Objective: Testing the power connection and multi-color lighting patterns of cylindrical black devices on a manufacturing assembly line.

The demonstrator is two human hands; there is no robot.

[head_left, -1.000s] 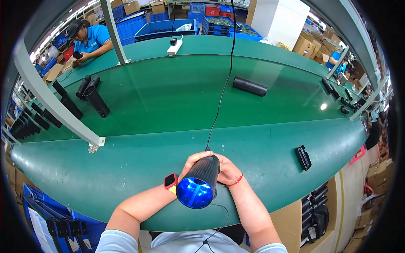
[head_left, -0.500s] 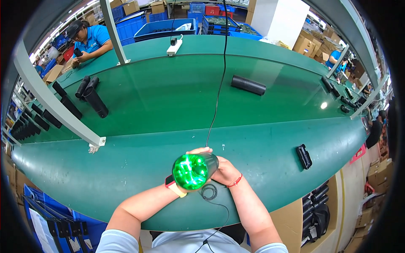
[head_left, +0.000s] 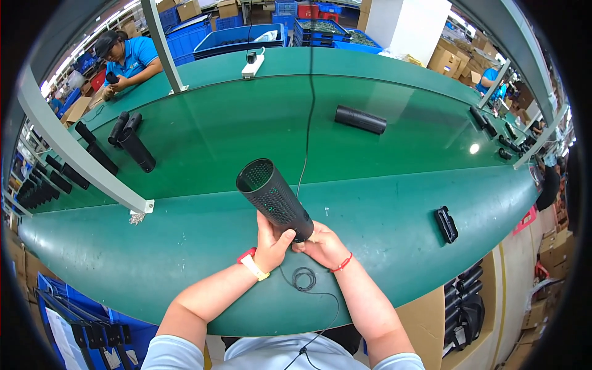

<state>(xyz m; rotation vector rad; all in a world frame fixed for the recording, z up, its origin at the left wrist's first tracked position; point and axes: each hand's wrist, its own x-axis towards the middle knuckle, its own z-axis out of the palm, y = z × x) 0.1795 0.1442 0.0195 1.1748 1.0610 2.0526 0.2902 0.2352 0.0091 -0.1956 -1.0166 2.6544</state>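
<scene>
A black perforated cylinder (head_left: pixel 279 200) tilts up from my hands, its open rim to the far left; specks of green show through its holes. My left hand (head_left: pixel 271 244) is wrapped round the lower part, thumb along the near side. Closed at the cylinder's lower end is my right hand (head_left: pixel 327 248), with fingers under the base; whatever lies at its fingertips is hidden. A thin black cable (head_left: pixel 306 142) hangs down and passes behind the cylinder. Near my wrists, a coiled black cord (head_left: pixel 304 279) rests on the bench.
A black cylinder (head_left: pixel 361 119) lies across the green surface ahead, and more cylinders (head_left: pixel 136 149) sit at the left. At right is a small black molded part (head_left: pixel 446 224). Metal posts (head_left: pixel 83 145) rise from the bench. Beyond are a power strip (head_left: pixel 253 63) and a co-worker (head_left: pixel 131 60).
The cylinder's open end has swung away from me, showing its perforated side. The bright green glow at its mouth is out of sight. My left hand has come into view on the near side.
</scene>
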